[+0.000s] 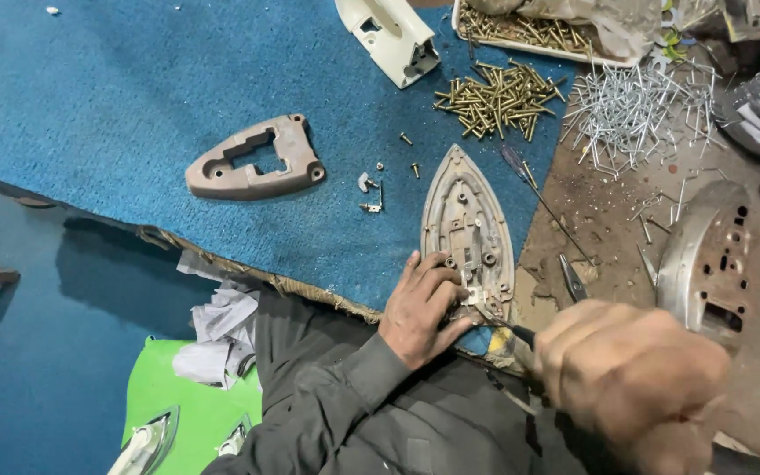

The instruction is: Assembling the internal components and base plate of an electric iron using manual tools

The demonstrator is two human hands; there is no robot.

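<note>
A grey metal iron soleplate [466,224] lies point-away on the blue carpet [116,88]. My left hand [421,308] presses on its near end, fingers around small fittings there. My right hand [631,383] is closed around a screwdriver [501,322] whose thin metal tip reaches the soleplate's near end beside my left fingers. The tool's handle is hidden inside my fist.
A brown iron-shaped cast weight [254,160] lies left. A pile of brass screws [499,95], bent wire clips [631,110], a white plastic housing [390,35], a tray [485,35], a shiny perforated soleplate [705,255], another screwdriver [538,189] and pliers [571,277] surround the work.
</note>
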